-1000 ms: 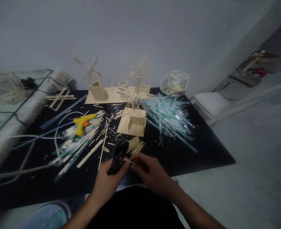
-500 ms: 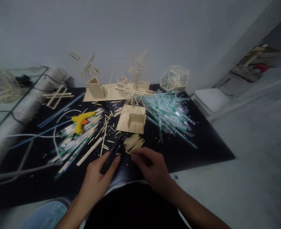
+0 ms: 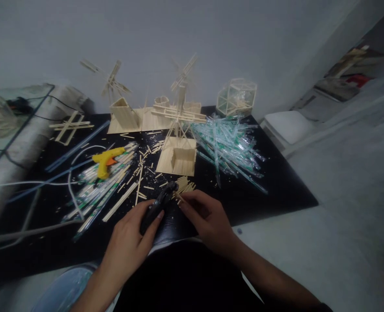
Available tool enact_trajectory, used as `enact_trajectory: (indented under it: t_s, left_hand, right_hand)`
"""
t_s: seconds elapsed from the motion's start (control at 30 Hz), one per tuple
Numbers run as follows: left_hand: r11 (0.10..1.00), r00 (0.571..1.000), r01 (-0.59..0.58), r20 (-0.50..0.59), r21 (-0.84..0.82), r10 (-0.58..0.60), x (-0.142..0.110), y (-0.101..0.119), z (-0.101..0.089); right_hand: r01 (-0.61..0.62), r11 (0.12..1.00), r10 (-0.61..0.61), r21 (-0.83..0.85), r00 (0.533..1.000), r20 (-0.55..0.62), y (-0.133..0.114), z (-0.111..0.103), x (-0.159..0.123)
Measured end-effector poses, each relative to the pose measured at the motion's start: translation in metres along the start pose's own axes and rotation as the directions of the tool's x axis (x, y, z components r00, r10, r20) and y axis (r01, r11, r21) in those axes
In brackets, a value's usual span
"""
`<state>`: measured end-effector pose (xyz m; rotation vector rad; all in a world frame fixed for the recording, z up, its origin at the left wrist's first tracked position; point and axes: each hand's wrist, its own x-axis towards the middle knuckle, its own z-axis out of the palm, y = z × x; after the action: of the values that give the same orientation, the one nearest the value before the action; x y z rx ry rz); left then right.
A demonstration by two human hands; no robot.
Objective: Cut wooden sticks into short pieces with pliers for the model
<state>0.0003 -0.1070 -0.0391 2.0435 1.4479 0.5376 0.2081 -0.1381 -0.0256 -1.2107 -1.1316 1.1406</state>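
Observation:
My left hand [image 3: 129, 232] is wrapped round a pair of black pliers [image 3: 157, 208], whose head points up and to the right. My right hand [image 3: 211, 221] pinches a thin wooden stick [image 3: 178, 196] between thumb and fingertips, its far end close by the pliers' jaws. Whether the jaws touch the stick is too small to tell. Just behind the fingers lies a pile of short cut sticks [image 3: 188, 185]. Beyond it stands a stick-built windmill model [image 3: 183, 160] on a square base with a low walled box.
A yellow glue gun [image 3: 105, 161] rests on wrapped sticks [image 3: 109, 190] at the left, its white cord looping over the black table [image 3: 244, 203]. Clear and green wrappers [image 3: 231, 147] heap at the right. More models [image 3: 125, 115] stand along the wall. A bucket [image 3: 63, 288] is below.
The pliers' head and the stick in my right hand have come together, over the near side of the short-stick pile. The whole view has shifted slightly.

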Motion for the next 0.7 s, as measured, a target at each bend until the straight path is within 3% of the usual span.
enact_trajectory:
  t_s: [0.23,0.4,0.7]
  left_hand:
    - [0.998,0.997,0.058,0.057,-0.011,-0.057,0.005,0.006,-0.005]
    - [0.999,0.997,0.034,0.074,0.009,-0.035,0.004,0.006,-0.004]
    - [0.997,0.993,-0.048,0.111,0.058,0.041,-0.001,0.005,0.004]
  right_hand:
    - [-0.109,0.992,0.107,0.061,0.994,0.036,-0.001,-0.005,0.004]
    - [-0.2,0.957,0.197,0.21,0.98,0.034,0.004,0.0,0.007]
    - [-0.168,0.967,0.169,0.193,0.985,0.011,0.01,0.002,0.009]
